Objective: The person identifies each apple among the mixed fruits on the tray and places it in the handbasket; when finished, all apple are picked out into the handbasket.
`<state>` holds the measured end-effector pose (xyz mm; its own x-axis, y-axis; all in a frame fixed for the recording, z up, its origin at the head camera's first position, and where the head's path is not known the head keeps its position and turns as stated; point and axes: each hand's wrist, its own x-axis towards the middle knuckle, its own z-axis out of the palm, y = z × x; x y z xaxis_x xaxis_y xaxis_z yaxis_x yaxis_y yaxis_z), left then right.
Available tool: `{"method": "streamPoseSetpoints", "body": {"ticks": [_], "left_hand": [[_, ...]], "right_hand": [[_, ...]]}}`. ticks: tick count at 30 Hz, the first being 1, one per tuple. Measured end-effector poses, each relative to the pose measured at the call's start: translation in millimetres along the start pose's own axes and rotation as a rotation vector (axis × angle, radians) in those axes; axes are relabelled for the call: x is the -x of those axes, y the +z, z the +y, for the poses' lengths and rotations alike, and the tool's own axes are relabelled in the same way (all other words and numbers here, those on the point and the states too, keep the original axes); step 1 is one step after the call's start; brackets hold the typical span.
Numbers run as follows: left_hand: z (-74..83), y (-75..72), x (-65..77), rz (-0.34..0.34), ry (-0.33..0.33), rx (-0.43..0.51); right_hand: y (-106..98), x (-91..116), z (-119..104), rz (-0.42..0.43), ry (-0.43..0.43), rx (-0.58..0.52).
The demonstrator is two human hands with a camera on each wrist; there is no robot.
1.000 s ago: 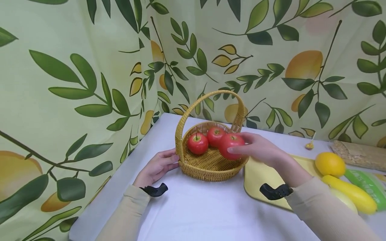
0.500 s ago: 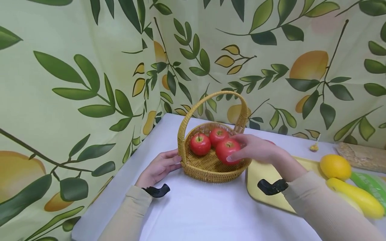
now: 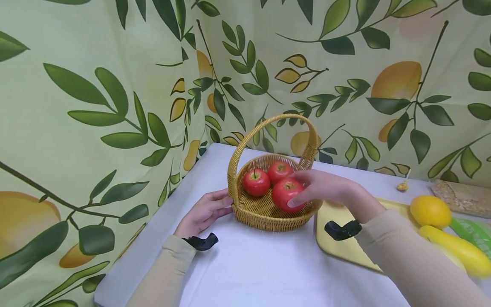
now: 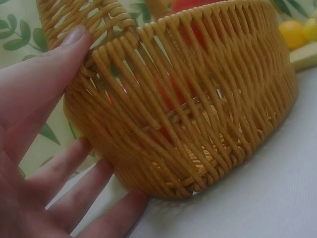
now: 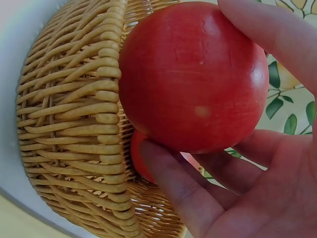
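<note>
Right hand (image 3: 320,187) grips a round red apple (image 3: 284,196), fingers curled, stem end up, over the right side of the oval tan wicker basket (image 3: 264,220). Left hand (image 3: 203,212), fingers loosely spread, touches the basket's outer left wall. One basket; two more red apples (image 3: 256,182) sit inside, farther back, making three there. The basket's long axis runs side to side.

I saw the handle (image 3: 312,143) restrict entry into the basket (image 3: 276,224) from above; access lay over the front-left rim (image 3: 246,212), the right hand (image 3: 322,186) and apple (image 3: 284,194) obstructing the right.
</note>
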<state>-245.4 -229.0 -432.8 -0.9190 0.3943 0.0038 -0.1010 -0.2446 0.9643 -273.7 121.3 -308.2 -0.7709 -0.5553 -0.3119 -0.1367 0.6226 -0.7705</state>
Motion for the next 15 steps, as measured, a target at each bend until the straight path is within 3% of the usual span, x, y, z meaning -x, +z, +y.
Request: {"method": "streamPoseSetpoints", "body": {"ticks": [7, 15], "left_hand": [[-1.0, -0.4, -2.2, -0.008, 0.006, -0.005], [0.7, -0.1, -1.6, 0.001, -0.006, -0.005]], "right_hand": [[-2.3, -3.4, 0.9, -0.052, 0.058, -0.102], [0.9, -9.6, -6.4, -0.052, 0.128, -0.073]]}}
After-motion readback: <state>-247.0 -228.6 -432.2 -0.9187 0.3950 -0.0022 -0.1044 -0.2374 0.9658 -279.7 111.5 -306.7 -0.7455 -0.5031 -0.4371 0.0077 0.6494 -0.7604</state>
